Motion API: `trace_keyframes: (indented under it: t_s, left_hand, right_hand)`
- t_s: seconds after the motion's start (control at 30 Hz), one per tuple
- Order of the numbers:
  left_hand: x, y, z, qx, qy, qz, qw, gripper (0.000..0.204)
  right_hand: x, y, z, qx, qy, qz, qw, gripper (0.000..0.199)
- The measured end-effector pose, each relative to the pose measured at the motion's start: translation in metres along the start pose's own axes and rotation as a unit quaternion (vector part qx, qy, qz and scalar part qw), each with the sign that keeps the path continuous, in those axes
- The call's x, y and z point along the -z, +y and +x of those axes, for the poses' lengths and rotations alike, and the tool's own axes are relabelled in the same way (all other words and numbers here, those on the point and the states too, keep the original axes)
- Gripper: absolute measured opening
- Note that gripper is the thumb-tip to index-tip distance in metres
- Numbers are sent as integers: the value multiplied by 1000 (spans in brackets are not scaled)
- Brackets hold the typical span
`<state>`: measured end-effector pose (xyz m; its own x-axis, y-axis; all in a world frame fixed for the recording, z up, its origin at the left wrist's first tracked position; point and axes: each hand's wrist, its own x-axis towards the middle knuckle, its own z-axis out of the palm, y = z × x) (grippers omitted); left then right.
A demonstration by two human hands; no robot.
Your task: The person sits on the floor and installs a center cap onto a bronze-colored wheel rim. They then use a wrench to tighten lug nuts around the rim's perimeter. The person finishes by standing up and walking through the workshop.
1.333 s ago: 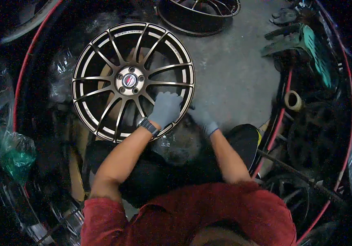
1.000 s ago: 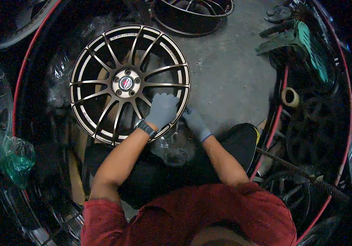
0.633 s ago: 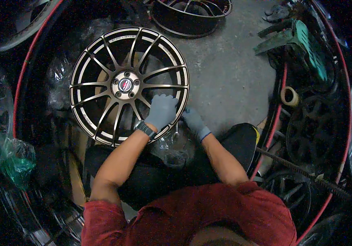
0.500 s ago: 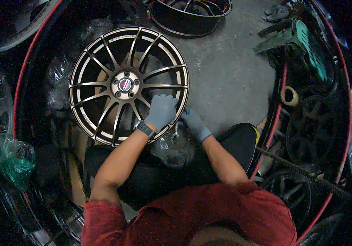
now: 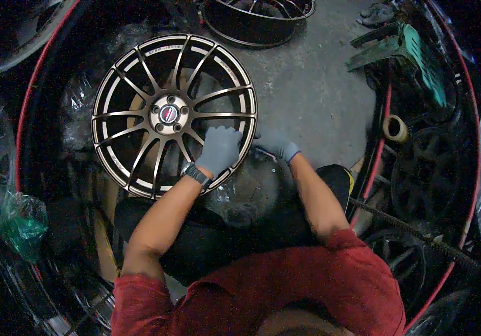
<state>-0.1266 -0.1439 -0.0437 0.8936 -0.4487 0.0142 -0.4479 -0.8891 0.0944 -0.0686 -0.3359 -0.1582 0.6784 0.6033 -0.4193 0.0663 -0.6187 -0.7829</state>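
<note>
A bronze multi-spoke alloy wheel rim (image 5: 169,115) lies face up in front of me, with a round cap at its hub. My left hand (image 5: 221,150), in a grey glove, is closed over the rim's near right edge, fingers curled in among the spokes. Just outside that same edge, my gloved right hand (image 5: 279,144) grips a slim metal wrench (image 5: 267,153). The wrench slants down to the right below the fingers. Whatever its other end touches on the rim's side is hidden. The right hand is slightly blurred.
Another dark wheel (image 5: 256,25) stands at the far edge. To the right are a green plastic stool (image 5: 414,59), a tape roll (image 5: 395,129) and dark wheels (image 5: 428,173). A green plastic bag (image 5: 23,221) sits at left. Grey concrete floor (image 5: 321,95) shows beyond my right hand.
My right hand has moved right and slightly up, and the wrench has swung from pointing toward me to slanting rightward. My left hand stays on the rim, which has barely shifted.
</note>
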Motion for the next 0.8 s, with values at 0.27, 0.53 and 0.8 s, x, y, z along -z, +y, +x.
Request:
trace_keyframes:
  t_s: [0.27,0.53,0.8]
  left_hand:
    - [0,-1,2,-12,7,-11,1000,12]
    - [3,-1,3,6,-50,4,999,19]
    - [-1,-1,2,8,-31,-1,999,15]
  right_hand:
    - [-83,-11,-36,-63,74,461,882,38]
    - [-95,-16,-34,-16,78,617,783,34]
    - [-21,-2,-20,7,24,205,978,40]
